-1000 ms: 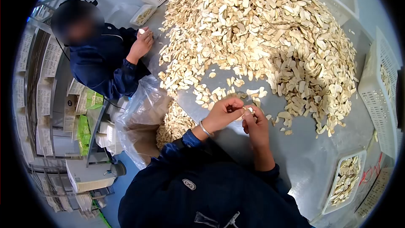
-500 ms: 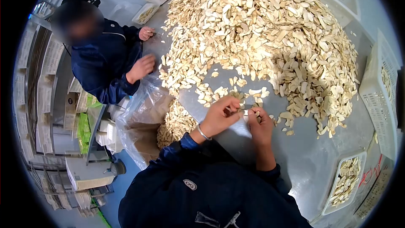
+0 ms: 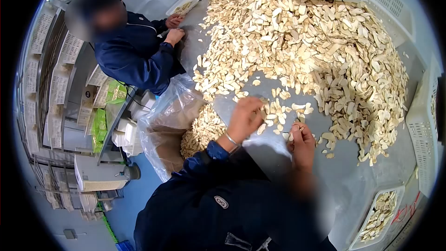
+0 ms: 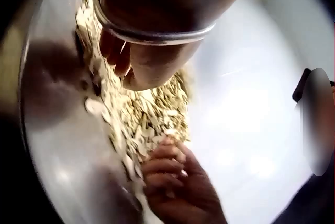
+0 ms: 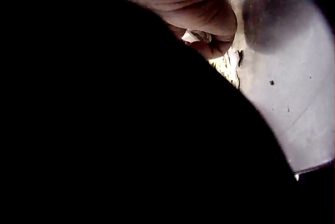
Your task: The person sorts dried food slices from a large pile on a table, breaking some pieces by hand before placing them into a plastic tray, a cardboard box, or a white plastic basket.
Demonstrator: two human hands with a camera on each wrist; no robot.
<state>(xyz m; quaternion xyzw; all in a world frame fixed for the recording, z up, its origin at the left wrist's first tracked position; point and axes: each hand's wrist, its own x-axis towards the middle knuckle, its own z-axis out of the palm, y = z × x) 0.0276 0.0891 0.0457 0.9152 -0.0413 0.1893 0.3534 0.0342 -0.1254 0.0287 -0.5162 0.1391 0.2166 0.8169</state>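
Observation:
In the head view my right hand [image 3: 303, 146] pinches a pale dried slice [image 3: 297, 128] between thumb and fingers, low over the metal table. The right wrist view shows a pale piece [image 5: 196, 36] within the curled fingers of that hand. My left hand [image 3: 246, 118], with a metal bangle at the wrist, hovers left of it, fingertips beside the loose slices [image 3: 281, 116]. Its fingers bend loosely, and nothing shows between them. In the left wrist view the thumb [image 4: 149, 69] hangs apart from the fingers. Behind both hands rises a large heap of slices [image 3: 297, 37].
Left of my arm, a plastic-lined bag [image 3: 160, 128] contains more slices. A white tray of slices [image 3: 396, 194] stands at front right, with perforated baskets [image 3: 418, 130] along the right edge. Another person [image 3: 139, 56] works at the table's left side, hands near a small tray [image 3: 182, 5].
My hands have moved apart, the left one drawing away leftward while the right keeps its pinch. The head view has swung left. The other person's hands have come together near the small tray.

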